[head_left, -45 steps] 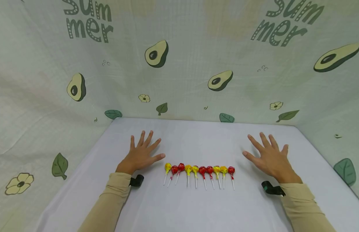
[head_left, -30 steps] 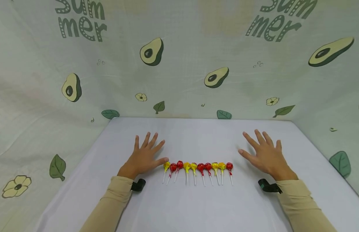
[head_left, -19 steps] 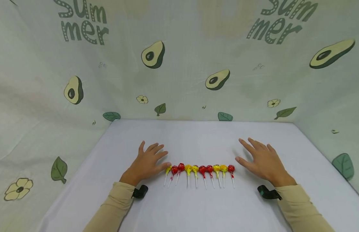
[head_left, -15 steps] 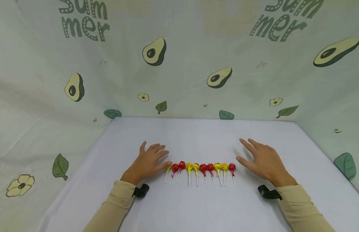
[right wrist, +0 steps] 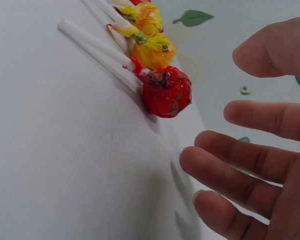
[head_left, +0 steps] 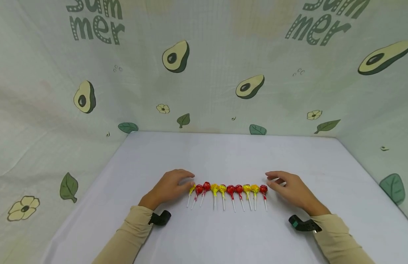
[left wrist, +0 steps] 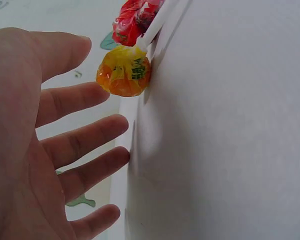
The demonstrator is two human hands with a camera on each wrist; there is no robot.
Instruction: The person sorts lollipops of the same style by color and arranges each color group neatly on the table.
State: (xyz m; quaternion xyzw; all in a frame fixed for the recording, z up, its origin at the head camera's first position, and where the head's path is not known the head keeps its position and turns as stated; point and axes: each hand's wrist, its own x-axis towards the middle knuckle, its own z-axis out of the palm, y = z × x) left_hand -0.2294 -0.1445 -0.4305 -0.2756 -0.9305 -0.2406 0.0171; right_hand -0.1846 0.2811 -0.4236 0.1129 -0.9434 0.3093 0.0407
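A row of several red and yellow wrapped lollipops lies across the white table, white sticks toward me. At the row's left end is a yellow lollipop, partly covered by my left hand in the head view. In the left wrist view that hand's fingers are apart and bent a little, holding nothing, beside the candy. My right hand is just right of the red lollipop at the other end. Its thumb and fingers are loosely bent with a gap between them, and they grip nothing.
The white table reaches back to a hanging cloth printed with avocados, leaves and lettering. A black wrist camera sits on the left wrist, and another black camera on the right.
Both hands have come down from a spread-finger pose and drawn in toward the row's ends, fingers now more bent. The lollipops keep their places; the head view shifts slightly.
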